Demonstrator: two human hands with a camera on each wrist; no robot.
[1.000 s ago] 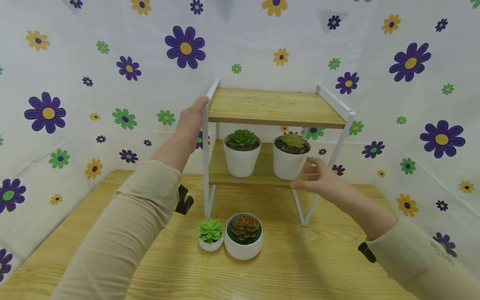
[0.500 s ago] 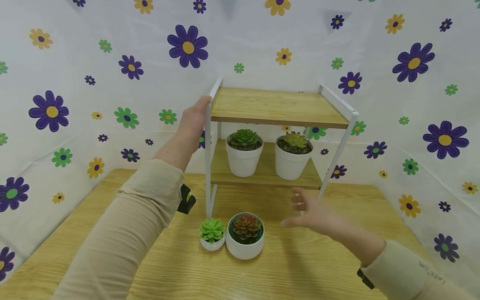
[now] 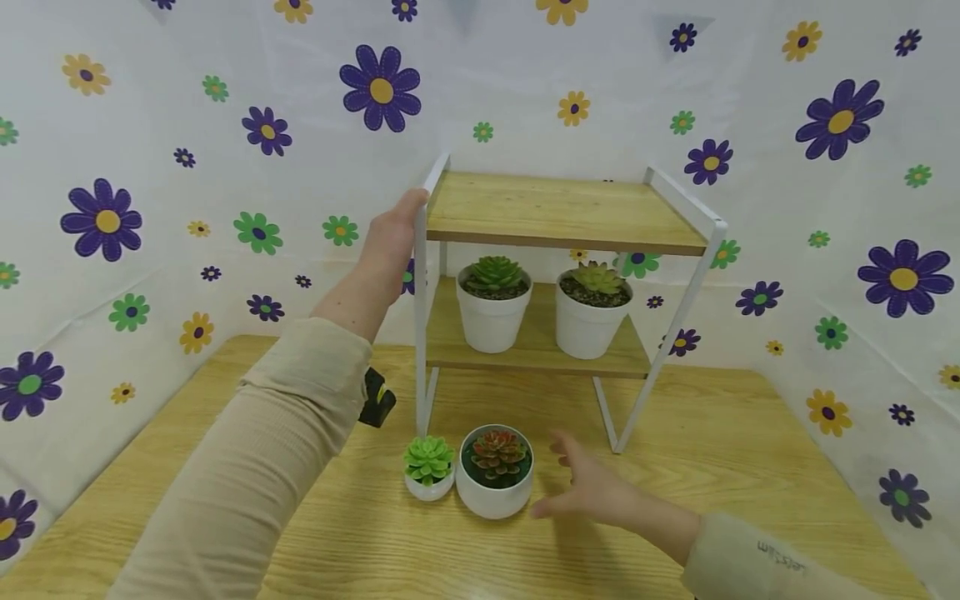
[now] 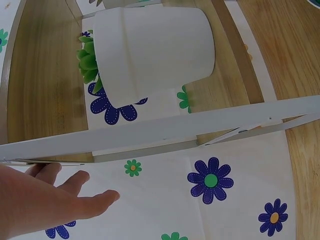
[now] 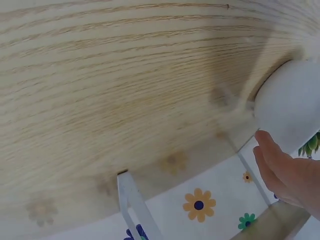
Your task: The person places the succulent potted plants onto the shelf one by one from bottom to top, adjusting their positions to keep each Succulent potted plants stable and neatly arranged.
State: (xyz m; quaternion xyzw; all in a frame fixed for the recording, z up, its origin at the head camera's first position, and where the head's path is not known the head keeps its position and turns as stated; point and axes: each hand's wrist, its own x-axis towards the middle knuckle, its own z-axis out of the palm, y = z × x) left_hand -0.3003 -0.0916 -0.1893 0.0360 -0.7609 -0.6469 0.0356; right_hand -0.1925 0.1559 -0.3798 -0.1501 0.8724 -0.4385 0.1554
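Right hand (image 3: 592, 492), spread and empty, is just beside the red succulent pot (image 3: 495, 502) on the table (image 3: 360, 525); left hand (image 3: 392, 243), uncurled, rests against the rack (image 3: 562, 207). Shelved: two potted succulents (image 3: 492, 325), lower shelf (image 3: 541, 337). Not shelved: red succulent pot, small green succulent (image 3: 428, 460).

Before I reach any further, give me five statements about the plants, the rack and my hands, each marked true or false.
1. The reddish succulent stands on the wooden table. True.
2. The dark-green succulent and yellow-green succulent share the lower shelf of the rack. True.
3. All four pots are the same size. False: the lime-green succulent has the smallest pot.
4. The right hand is beside the reddish succulent. True.
5. Both hands are there. False: the left hand is at the rack's left post.
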